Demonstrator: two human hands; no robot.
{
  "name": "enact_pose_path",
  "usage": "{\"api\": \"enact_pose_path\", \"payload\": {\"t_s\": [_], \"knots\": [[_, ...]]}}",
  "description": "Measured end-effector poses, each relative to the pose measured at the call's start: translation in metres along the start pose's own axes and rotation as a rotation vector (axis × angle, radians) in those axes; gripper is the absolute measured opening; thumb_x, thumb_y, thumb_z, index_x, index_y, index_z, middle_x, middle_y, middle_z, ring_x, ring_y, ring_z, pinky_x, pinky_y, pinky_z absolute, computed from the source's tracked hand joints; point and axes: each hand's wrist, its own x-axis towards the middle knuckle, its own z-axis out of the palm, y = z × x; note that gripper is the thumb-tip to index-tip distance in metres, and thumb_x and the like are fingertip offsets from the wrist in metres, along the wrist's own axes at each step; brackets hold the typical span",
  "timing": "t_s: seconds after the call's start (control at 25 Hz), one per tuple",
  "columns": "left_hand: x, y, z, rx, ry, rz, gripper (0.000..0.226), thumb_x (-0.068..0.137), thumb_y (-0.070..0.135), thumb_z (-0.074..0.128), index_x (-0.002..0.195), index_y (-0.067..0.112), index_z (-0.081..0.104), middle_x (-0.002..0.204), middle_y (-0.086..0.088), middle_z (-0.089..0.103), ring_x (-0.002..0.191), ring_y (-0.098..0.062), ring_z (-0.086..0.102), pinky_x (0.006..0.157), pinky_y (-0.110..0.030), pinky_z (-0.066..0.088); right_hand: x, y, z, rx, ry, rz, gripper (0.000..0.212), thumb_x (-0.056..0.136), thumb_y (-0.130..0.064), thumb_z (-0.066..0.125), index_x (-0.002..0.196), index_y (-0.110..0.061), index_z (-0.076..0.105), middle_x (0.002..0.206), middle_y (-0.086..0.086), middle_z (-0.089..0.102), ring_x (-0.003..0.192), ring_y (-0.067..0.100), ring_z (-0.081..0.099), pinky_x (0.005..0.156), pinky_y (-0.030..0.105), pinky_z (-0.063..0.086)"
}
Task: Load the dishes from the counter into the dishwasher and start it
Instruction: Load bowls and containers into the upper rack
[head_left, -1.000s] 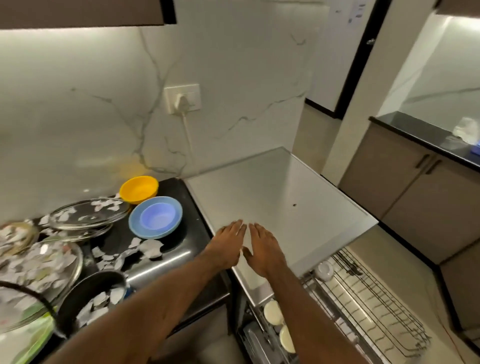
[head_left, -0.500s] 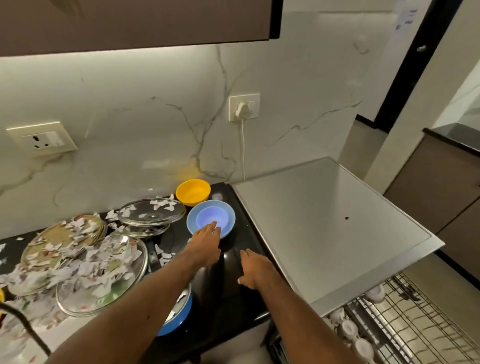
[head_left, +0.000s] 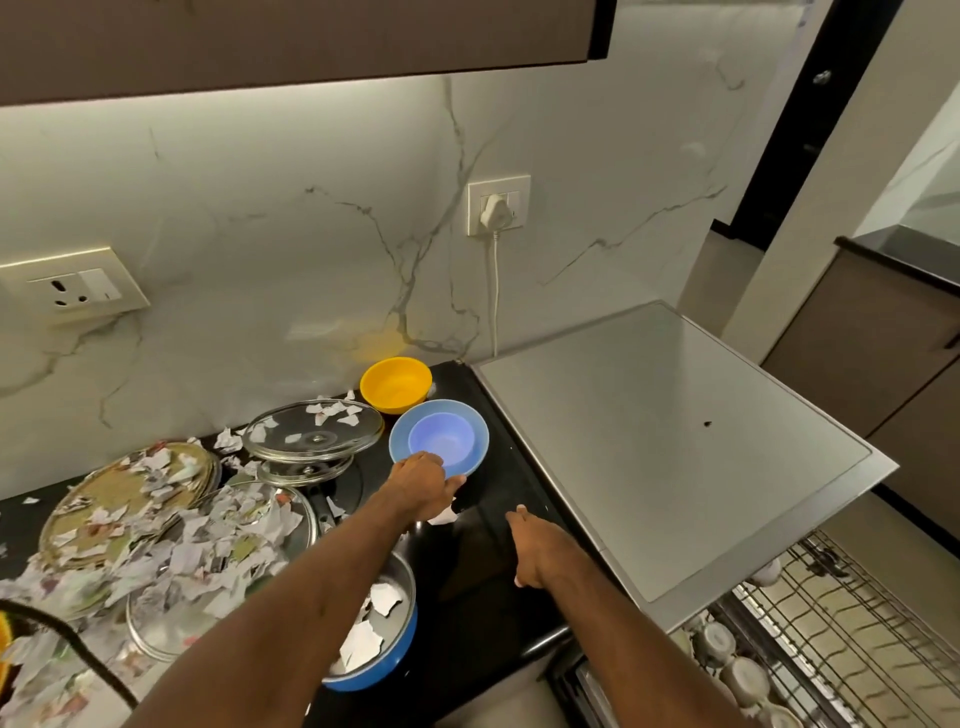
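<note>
**Left hand takes the blue bowl's rim**

The person's left hand (head_left: 423, 486) lies on the near rim of the pale blue plastic bowl (head_left: 467, 415), fingers folded over the edge and thumb against its outer side, holding it. Half a second earlier only the fingertips reached that rim; a second ago both hands lay on the flat steel dishwasher top (head_left: 649, 441). A smaller violet-blue bowl (head_left: 441, 436) sits nested inside the pale blue one, which stands on the glossy black counter (head_left: 483, 587) just left of the dishwasher top. The round yellow plastic bowl (head_left: 396, 384) sits just behind it, by the wall.

The right hand (head_left: 535, 545) has barely shifted: palm down over the counter, fingers straight and loosely spread, holding nothing; whether it touches the surface cannot be told.

Two stacked glass lids (head_left: 311, 434) lie left of the bowls, strewn with torn paper scraps (head_left: 208, 545). At lower right the wire dishwasher rack (head_left: 841, 639) stands pulled out, with white cups (head_left: 737, 673) in it
</note>
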Motion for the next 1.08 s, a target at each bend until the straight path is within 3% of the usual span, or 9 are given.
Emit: {"api": "enact_pose_path", "payload": {"t_s": [0.12, 0.32, 0.48, 0.6, 0.72, 0.76, 0.88, 0.96, 1.08], "knots": [[0.000, -0.003, 0.000, -0.030, 0.050, 0.019, 0.063, 0.100, 0.066, 0.039, 0.128, 0.014, 0.063, 0.139, 0.000, 0.057, 0.121, -0.022, 0.054, 0.103, -0.044, 0.045, -0.003, 0.002, -0.001, 0.032, -0.010, 0.007, 0.111, 0.084, -0.013, 0.084, 0.167, -0.017, 0.011, 0.175, 0.000, 0.001, 0.157, 0.030, 0.026, 0.122, 0.049, 0.036], [-0.011, -0.003, -0.017, -0.051, 0.225, 0.203, 0.047, 0.107, 0.039, 0.050, 0.139, 0.007, 0.062, 0.153, 0.000, 0.045, 0.134, -0.023, 0.048, 0.108, -0.039, 0.044, -0.004, -0.001, -0.001, 0.032, 0.014, 0.031, 0.113, 0.081, -0.015, 0.089, 0.166, -0.017, 0.016, 0.175, 0.002, 0.008, 0.153, 0.032, 0.034, 0.120, 0.049, 0.038], [-0.018, -0.007, -0.032, -0.174, 0.382, 0.285, 0.028, 0.101, 0.015, 0.062, 0.127, 0.013, 0.072, 0.142, -0.002, 0.055, 0.125, -0.021, 0.056, 0.102, -0.033, 0.046, -0.007, -0.001, -0.004, 0.048, 0.018, 0.038, 0.111, 0.080, -0.015, 0.089, 0.166, -0.019, 0.018, 0.174, 0.001, 0.012, 0.150, 0.035, 0.038, 0.118, 0.051, 0.041], [-0.026, -0.005, -0.044, -0.627, 0.401, 0.213, 0.028, 0.097, 0.007, 0.068, 0.117, 0.024, 0.076, 0.129, -0.002, 0.063, 0.114, -0.020, 0.063, 0.093, -0.032, 0.050, -0.008, 0.000, -0.002, 0.065, 0.017, 0.029, 0.112, 0.082, -0.014, 0.088, 0.167, -0.020, 0.015, 0.175, 0.000, 0.007, 0.152, 0.034, 0.035, 0.120, 0.050, 0.039], [-0.032, -0.001, -0.050, -1.531, 0.351, 0.086, 0.034, 0.096, 0.009, 0.071, 0.123, 0.029, 0.070, 0.127, -0.002, 0.069, 0.112, -0.024, 0.067, 0.090, -0.048, 0.060, -0.005, 0.002, 0.002, 0.066, 0.021, 0.019, 0.112, 0.083, -0.014, 0.087, 0.167, -0.019, 0.014, 0.175, 0.000, 0.005, 0.154, 0.033, 0.032, 0.122, 0.049, 0.037], [-0.031, -0.002, -0.049, -1.729, 0.341, 0.026, 0.035, 0.096, 0.010, 0.070, 0.126, 0.026, 0.068, 0.127, -0.004, 0.068, 0.112, -0.027, 0.068, 0.087, -0.047, 0.062, -0.005, 0.001, 0.001, 0.061, 0.021, 0.015, 0.111, 0.083, -0.015, 0.087, 0.167, -0.018, 0.014, 0.175, 0.000, 0.005, 0.154, 0.032, 0.031, 0.122, 0.048, 0.036], [-0.023, -0.008, -0.043, -1.913, 0.303, -0.129, 0.031, 0.100, 0.008, 0.063, 0.130, 0.014, 0.065, 0.131, -0.012, 0.067, 0.114, -0.033, 0.067, 0.076, -0.039, 0.063, -0.004, 0.005, 0.002, 0.097, 0.041, -0.029, 0.109, 0.084, -0.015, 0.085, 0.167, -0.018, 0.015, 0.175, 0.000, 0.006, 0.155, 0.031, 0.030, 0.123, 0.046, 0.034], [-0.019, -0.004, -0.036, -1.919, 0.260, -0.182, 0.030, 0.103, 0.006, 0.057, 0.132, 0.008, 0.064, 0.131, -0.014, 0.067, 0.116, -0.034, 0.066, 0.079, -0.040, 0.061, -0.004, 0.012, 0.003, 0.190, 0.076, -0.062, 0.104, 0.086, -0.019, 0.083, 0.166, -0.021, 0.017, 0.174, 0.000, 0.012, 0.154, 0.030, 0.033, 0.123, 0.043, 0.034], [-0.014, 0.018, -0.026, -1.789, 0.202, -0.186, 0.028, 0.106, 0.006, 0.052, 0.129, 0.005, 0.067, 0.129, -0.015, 0.066, 0.119, -0.036, 0.064, 0.092, -0.046, 0.058, -0.012, 0.023, 0.003, 0.609, 0.235, -0.086, 0.093, 0.092, -0.042, 0.075, 0.165, -0.029, 0.020, 0.166, 0.001, 0.037, 0.143, 0.022, 0.050, 0.118, 0.041, 0.042]]}}
